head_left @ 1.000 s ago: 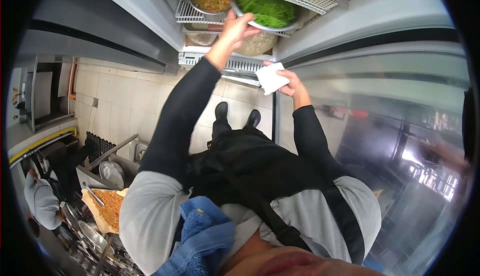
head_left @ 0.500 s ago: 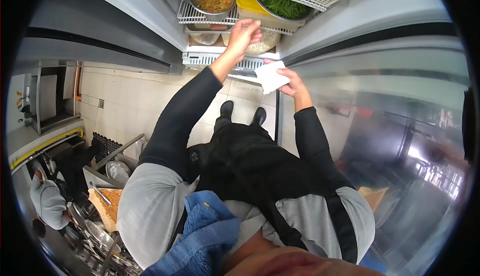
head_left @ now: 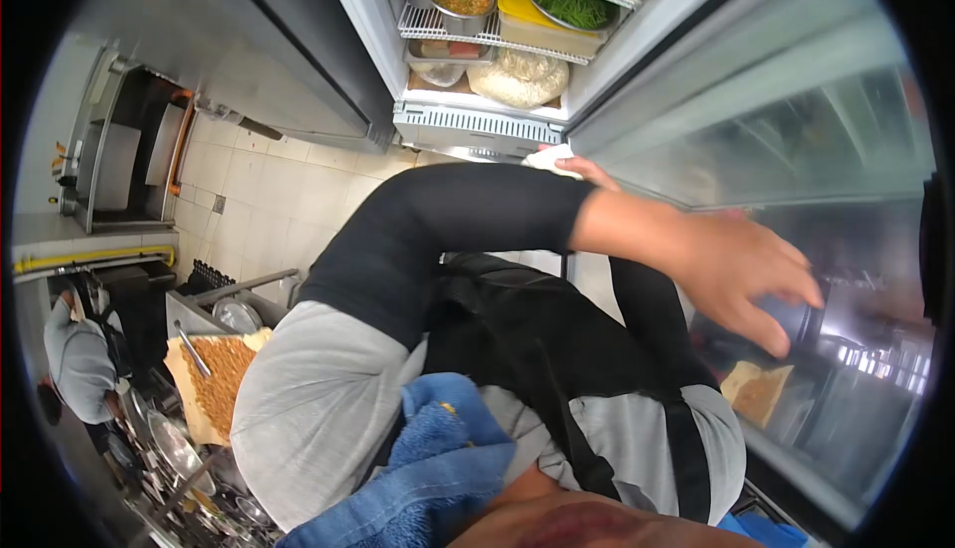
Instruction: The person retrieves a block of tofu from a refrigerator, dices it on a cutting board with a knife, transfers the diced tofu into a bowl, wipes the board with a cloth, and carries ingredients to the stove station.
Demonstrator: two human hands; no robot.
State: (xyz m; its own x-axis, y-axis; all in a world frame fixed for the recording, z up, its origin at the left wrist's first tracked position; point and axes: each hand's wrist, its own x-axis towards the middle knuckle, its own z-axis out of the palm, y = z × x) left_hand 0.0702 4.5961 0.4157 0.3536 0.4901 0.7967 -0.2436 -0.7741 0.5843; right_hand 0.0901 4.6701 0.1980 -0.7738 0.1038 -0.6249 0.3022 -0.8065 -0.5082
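My left hand (head_left: pixel 746 274) is stretched across my body to the right, in front of the glass door (head_left: pixel 856 210). Its fingers are apart and hold nothing; whether it touches the door cannot be told. Behind my left forearm, my right hand (head_left: pixel 587 169) is partly hidden, fingers closed on a folded white cloth or paper (head_left: pixel 549 158). Ahead is the open fridge, with a metal bowl of chopped food (head_left: pixel 464 3), a bowl of green vegetables (head_left: pixel 572 7), a yellow-lidded container (head_left: pixel 522 9) and a large clear bag of pale food (head_left: pixel 519 78).
At the lower left are a tray of brown crumbly food (head_left: pixel 214 379) with a metal utensil, a sink area with a metal lid, and many pans. Another person (head_left: pixel 82 354) is at the far left. A grey door (head_left: pixel 288 41) stands left of the fridge.
My left hand has moved from the fridge shelf over to the right, crossing above my right forearm. The bowl of greens, earlier touched by that hand, rests on the shelf. The view has shifted.
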